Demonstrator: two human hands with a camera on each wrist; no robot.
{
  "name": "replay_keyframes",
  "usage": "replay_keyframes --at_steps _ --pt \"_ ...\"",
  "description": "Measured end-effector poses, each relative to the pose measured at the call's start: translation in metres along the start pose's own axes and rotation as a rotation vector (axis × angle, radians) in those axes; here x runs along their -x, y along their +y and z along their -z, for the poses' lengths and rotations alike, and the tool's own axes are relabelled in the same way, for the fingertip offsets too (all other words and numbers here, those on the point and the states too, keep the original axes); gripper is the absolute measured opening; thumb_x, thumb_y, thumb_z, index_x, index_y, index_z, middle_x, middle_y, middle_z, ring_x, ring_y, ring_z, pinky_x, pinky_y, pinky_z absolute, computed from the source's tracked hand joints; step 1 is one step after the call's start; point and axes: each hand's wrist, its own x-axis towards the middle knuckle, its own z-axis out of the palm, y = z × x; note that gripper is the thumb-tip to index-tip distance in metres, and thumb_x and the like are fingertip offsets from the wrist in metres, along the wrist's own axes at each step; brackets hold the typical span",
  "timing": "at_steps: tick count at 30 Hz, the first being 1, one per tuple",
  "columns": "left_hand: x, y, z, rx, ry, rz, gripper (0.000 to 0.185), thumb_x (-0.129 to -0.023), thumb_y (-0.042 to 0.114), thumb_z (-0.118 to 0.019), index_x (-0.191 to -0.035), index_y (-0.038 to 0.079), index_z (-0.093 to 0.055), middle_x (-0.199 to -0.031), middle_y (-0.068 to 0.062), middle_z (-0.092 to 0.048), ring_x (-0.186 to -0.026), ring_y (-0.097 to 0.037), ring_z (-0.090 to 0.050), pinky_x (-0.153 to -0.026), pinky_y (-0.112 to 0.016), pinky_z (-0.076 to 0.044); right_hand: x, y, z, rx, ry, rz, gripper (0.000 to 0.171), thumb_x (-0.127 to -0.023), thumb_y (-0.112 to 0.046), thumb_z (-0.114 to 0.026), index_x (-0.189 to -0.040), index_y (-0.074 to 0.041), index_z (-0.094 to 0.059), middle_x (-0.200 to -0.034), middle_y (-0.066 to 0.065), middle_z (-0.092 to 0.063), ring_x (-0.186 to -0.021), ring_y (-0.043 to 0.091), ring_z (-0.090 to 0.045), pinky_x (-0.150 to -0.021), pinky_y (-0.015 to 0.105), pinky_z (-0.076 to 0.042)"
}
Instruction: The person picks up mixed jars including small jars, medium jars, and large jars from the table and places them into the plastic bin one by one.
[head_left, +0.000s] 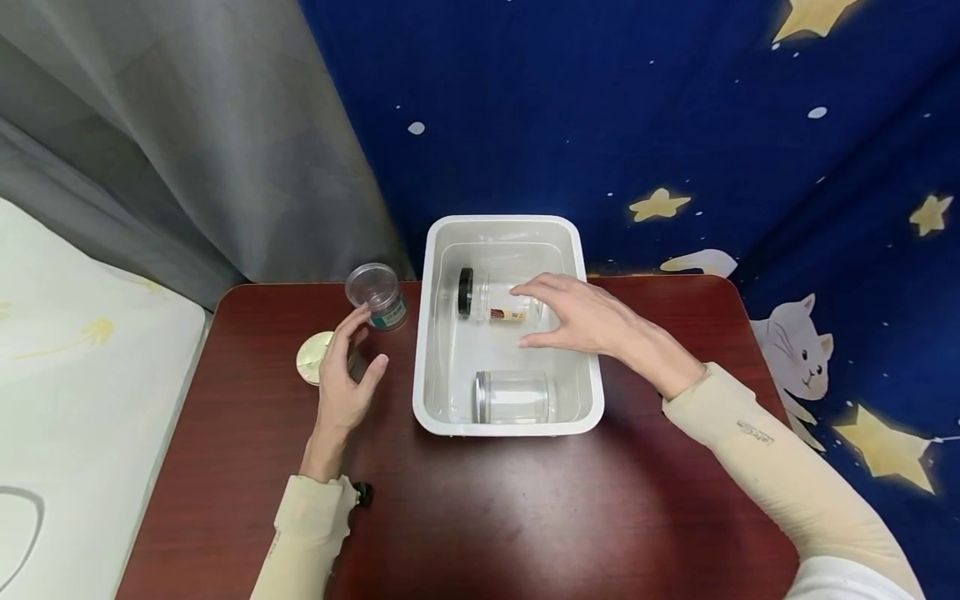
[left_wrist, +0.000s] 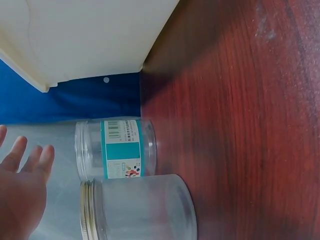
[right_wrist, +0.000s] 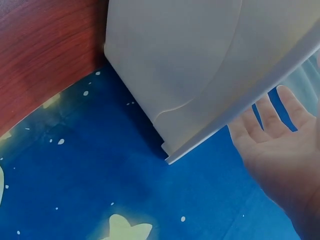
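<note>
A white plastic tub [head_left: 422, 367] stands on the table with two clear jars lying on their sides inside. One jar [head_left: 482, 293] has a black lid; the other [head_left: 519, 398], nearer the front, has a silver lid. My right hand [head_left: 581, 317] is over the tub's right side with fingers and thumb apart, nearest the black-lidded jar. To the tub's left, my left hand [head_left: 348, 379] hovers with spread fingers beside a gold-lidded clear jar [left_wrist: 145, 207], partly covering it in the head view. Behind that stands a lidless-looking clear jar [left_wrist: 90, 150] with a teal label.
The dark red wooden table [head_left: 517, 517] ends at a grey curtain [head_left: 225, 167] and a blue star-printed curtain [head_left: 525, 125]. A white surface [head_left: 82, 375] lies along the left. A small black object [head_left: 363, 494] shows at the left wrist.
</note>
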Motion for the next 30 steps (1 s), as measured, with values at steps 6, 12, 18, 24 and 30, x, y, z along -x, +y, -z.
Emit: replay_keyframes --at_steps 6,12,18,24,30 --pt "-0.007 -0.003 0.000 0.023 0.004 0.018 0.060 -0.083 0.001 -0.071 -0.138 -0.009 -0.048 -0.149 -0.026 -0.042 -0.139 -0.037 -0.039 -0.108 -0.057 -0.032 0.005 0.005 -0.001 0.019 0.053 0.008 0.069 -0.082 -0.054 -0.076 -0.137 -0.015 -0.059 -0.132 0.000 -0.059 -0.124 0.020 -0.052 -0.105 0.040 -0.039" --pt "-0.018 -0.006 0.001 -0.019 0.022 0.018 0.066 -0.078 -0.003 -0.074 -0.138 -0.008 -0.048 -0.150 -0.027 -0.040 -0.139 -0.039 -0.038 -0.110 -0.054 -0.030 0.013 0.011 -0.005 0.041 0.136 0.006 0.069 -0.079 -0.053 -0.079 -0.134 -0.014 -0.062 -0.139 0.008 -0.052 -0.129 0.028 -0.043 -0.108 0.046 -0.033" --pt "-0.029 -0.011 0.006 -0.031 0.033 0.009 0.066 -0.080 0.006 -0.078 -0.138 -0.006 -0.049 -0.150 -0.024 -0.040 -0.138 -0.038 -0.040 -0.108 -0.058 -0.032 0.018 0.016 -0.007 0.031 0.165 -0.002 0.069 -0.078 -0.051 -0.081 -0.133 -0.014 -0.062 -0.141 0.010 -0.051 -0.129 0.031 -0.042 -0.107 0.049 -0.033" --pt "-0.035 -0.012 0.006 -0.059 0.045 -0.009 0.068 -0.075 0.001 -0.079 -0.137 -0.006 -0.051 -0.148 -0.024 -0.043 -0.137 -0.040 -0.041 -0.108 -0.054 -0.034 0.020 0.020 -0.007 0.029 0.183 -0.013 0.070 -0.077 -0.049 -0.082 -0.134 -0.014 -0.062 -0.141 0.010 -0.051 -0.130 0.031 -0.042 -0.107 0.050 -0.033" --pt "-0.042 -0.038 0.006 -0.126 0.053 -0.010 0.073 -0.070 0.002 -0.082 -0.137 0.003 -0.055 -0.149 -0.017 -0.046 -0.138 -0.032 -0.042 -0.108 -0.053 -0.035 0.024 0.024 -0.006 0.001 0.190 -0.035 0.070 -0.078 -0.047 -0.082 -0.135 -0.015 -0.061 -0.142 0.010 -0.049 -0.130 0.033 -0.042 -0.106 0.050 -0.032"
